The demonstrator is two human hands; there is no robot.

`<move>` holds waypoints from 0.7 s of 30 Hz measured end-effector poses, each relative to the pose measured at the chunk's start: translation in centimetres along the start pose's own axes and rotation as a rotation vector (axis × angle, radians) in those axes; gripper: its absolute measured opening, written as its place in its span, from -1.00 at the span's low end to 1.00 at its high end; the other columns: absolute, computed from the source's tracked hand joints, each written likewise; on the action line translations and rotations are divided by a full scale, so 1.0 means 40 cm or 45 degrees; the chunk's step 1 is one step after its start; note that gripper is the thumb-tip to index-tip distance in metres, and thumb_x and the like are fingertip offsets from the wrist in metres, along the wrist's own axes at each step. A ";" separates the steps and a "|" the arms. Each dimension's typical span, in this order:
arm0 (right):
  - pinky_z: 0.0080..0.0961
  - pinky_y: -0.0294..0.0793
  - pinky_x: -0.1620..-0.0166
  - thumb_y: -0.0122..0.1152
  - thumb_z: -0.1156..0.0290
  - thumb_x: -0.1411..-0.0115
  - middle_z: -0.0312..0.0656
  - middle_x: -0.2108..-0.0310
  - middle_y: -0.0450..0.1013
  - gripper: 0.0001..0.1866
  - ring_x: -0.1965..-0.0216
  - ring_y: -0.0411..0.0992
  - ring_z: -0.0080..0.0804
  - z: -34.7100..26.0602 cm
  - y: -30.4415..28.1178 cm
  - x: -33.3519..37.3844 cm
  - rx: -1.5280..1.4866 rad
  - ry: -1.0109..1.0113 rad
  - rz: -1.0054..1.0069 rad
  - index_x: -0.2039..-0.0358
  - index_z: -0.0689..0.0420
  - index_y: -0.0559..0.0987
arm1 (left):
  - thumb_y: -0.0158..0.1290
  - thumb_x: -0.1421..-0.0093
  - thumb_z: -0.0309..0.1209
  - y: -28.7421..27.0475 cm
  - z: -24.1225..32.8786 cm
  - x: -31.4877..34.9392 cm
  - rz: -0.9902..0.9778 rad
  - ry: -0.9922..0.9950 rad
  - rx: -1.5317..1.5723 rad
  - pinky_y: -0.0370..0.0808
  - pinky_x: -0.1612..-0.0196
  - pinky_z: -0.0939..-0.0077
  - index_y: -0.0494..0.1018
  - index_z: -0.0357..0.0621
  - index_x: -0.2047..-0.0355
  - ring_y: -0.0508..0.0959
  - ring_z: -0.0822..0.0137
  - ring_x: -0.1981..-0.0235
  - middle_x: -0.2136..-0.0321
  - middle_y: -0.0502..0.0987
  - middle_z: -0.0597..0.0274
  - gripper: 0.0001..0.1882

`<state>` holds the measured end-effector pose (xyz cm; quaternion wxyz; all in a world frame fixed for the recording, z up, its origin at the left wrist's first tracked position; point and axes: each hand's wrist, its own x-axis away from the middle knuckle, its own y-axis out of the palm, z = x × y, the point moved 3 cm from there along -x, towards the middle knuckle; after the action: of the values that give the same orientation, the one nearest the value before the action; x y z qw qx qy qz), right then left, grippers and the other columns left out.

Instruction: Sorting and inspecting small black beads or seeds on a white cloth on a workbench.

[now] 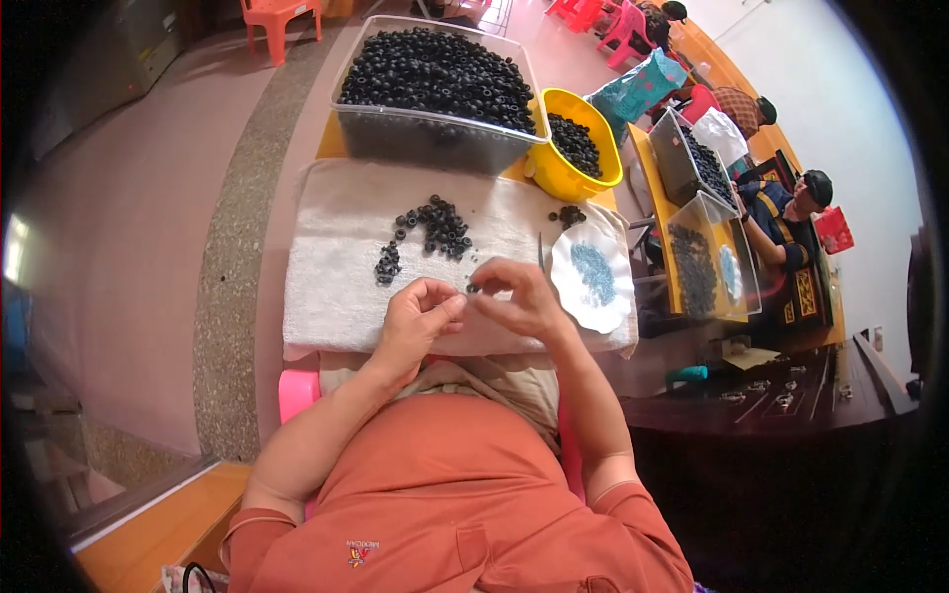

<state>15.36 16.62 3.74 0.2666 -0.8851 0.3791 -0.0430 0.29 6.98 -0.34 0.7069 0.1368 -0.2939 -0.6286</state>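
Both my hands meet over the near part of a white towel (331,222) spread on a table. My right hand (519,301) pinches a small black ring-shaped part (472,289) between thumb and fingertips. Close beside it, my left hand (425,321) has thumb and forefinger pressed together; what they hold, if anything, is too small to make out. Beyond my hands lies a loose pile of black rings (445,225), with a smaller cluster of dark parts (388,265) to its left. A white scalloped plate (566,296) bearing tiny pale-blue pieces (593,272) stands to the right. Next to it lies a thin dark tool (540,252).
At the towel's far edge stands a clear bin (435,138) full of black rings, with a yellow basin (608,148) of them beside it. A few dark parts (567,215) lie above the plate. Rightward, a person (781,217) sits by more clear bins (707,257).
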 end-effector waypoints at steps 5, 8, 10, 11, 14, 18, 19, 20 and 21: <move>-0.60 0.48 0.32 0.37 0.52 -0.06 -0.25 0.46 0.48 -0.84 0.41 0.48 -0.57 -0.040 0.040 0.028 0.005 -0.087 -0.023 0.34 0.23 0.57 | 0.13 -0.24 -0.47 -0.009 -0.016 -0.004 -0.096 0.021 -0.016 0.56 0.24 0.60 0.44 -0.20 0.25 0.55 0.51 0.35 0.37 0.54 0.30 -0.87; -0.58 0.48 0.34 0.39 0.48 -0.08 -0.24 0.47 0.48 -0.83 0.41 0.48 -0.57 -0.033 0.040 0.031 0.012 -0.098 -0.011 0.37 0.22 0.56 | 0.12 -0.24 -0.48 -0.012 -0.017 -0.005 -0.107 0.014 0.000 0.57 0.22 0.59 0.44 -0.19 0.25 0.57 0.50 0.33 0.36 0.55 0.30 -0.89; -0.59 0.47 0.35 0.40 0.47 -0.08 -0.26 0.48 0.47 -0.82 0.42 0.47 -0.58 -0.031 0.041 0.033 0.014 -0.105 -0.003 0.38 0.22 0.55 | 0.12 -0.24 -0.49 -0.009 -0.015 -0.003 -0.112 0.006 0.005 0.57 0.21 0.58 0.44 -0.19 0.25 0.57 0.49 0.33 0.36 0.55 0.30 -0.90; -0.59 0.47 0.35 0.40 0.47 -0.08 -0.26 0.48 0.47 -0.82 0.42 0.47 -0.58 -0.029 0.042 0.034 0.013 -0.103 -0.003 0.38 0.22 0.55 | 0.13 -0.22 -0.49 -0.004 -0.008 0.001 -0.095 -0.005 0.037 0.55 0.24 0.61 0.46 -0.20 0.27 0.56 0.52 0.36 0.39 0.56 0.29 -0.90; -0.56 0.47 0.37 0.40 0.43 -0.09 -0.23 0.49 0.46 -0.80 0.46 0.45 -0.54 -0.025 0.045 0.034 -0.025 -0.061 -0.005 0.32 0.22 0.57 | 0.15 -0.21 -0.50 -0.005 -0.007 0.001 -0.074 -0.015 0.081 0.53 0.29 0.65 0.47 -0.21 0.29 0.55 0.54 0.40 0.42 0.57 0.29 -0.90; -0.63 0.42 0.36 0.38 0.46 -0.11 -0.29 0.45 0.45 -0.83 0.42 0.41 -0.62 -0.019 0.048 0.038 -0.099 -0.019 -0.023 0.32 0.21 0.57 | 0.12 -0.23 -0.50 -0.013 -0.010 -0.003 -0.074 -0.017 0.043 0.57 0.28 0.61 0.45 -0.18 0.27 0.58 0.52 0.39 0.41 0.57 0.30 -0.90; -0.65 0.42 0.34 0.36 0.49 -0.12 -0.32 0.43 0.45 -0.85 0.40 0.41 -0.66 -0.014 0.050 0.040 -0.150 -0.013 -0.021 0.33 0.21 0.57 | 0.12 -0.23 -0.50 -0.015 -0.011 -0.004 -0.074 -0.020 0.044 0.57 0.28 0.61 0.45 -0.18 0.27 0.58 0.52 0.39 0.41 0.57 0.30 -0.90; -0.65 0.42 0.34 0.36 0.49 -0.12 -0.32 0.43 0.45 -0.85 0.40 0.41 -0.66 -0.013 0.051 0.042 -0.151 -0.010 -0.020 0.33 0.21 0.57 | 0.13 -0.22 -0.50 -0.015 -0.010 -0.004 -0.081 -0.014 0.043 0.57 0.29 0.62 0.45 -0.18 0.27 0.58 0.53 0.40 0.41 0.57 0.31 -0.90; -0.66 0.41 0.34 0.36 0.50 -0.12 -0.32 0.42 0.45 -0.86 0.39 0.41 -0.67 -0.012 0.052 0.044 -0.189 -0.014 -0.015 0.32 0.21 0.57 | 0.13 -0.22 -0.49 -0.015 -0.010 -0.004 -0.087 -0.007 0.042 0.56 0.30 0.63 0.45 -0.18 0.27 0.57 0.53 0.41 0.42 0.57 0.31 -0.90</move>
<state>15.12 14.00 2.87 0.2018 -0.9049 0.3745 -0.0115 0.05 6.97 -1.05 0.6818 0.1568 -0.3015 -0.6479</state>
